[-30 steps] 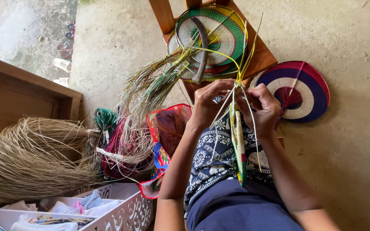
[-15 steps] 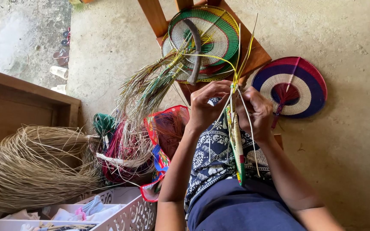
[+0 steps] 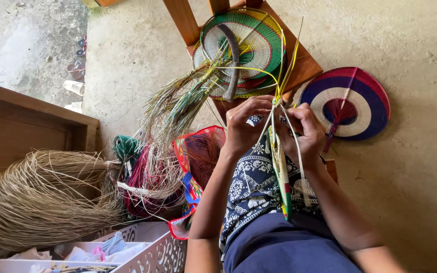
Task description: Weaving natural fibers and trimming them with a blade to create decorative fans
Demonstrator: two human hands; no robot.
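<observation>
Weaving [image 3: 280, 169] stands edge-on over my lap, a thin green, yellow and red disc with pale and yellow strands rising from its top, where my left hand [image 3: 245, 126] and right hand [image 3: 299, 130] meet, fingers pressed together and pinching those strands. Just beyond, a stool [image 3: 307, 64] carries finished fans [image 3: 244, 43], a purple fan [image 3: 350, 102] lies on the floor [image 3: 421, 167] to the right, and bundles of straw [image 3: 46, 194], a red bag [image 3: 195, 167] and a white basket [image 3: 153, 247] crowd the left. I see open floor only on the right.

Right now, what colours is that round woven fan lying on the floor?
The woven fan has rings of red-pink, dark blue and cream, with a red centre; the head view shows it.
</observation>
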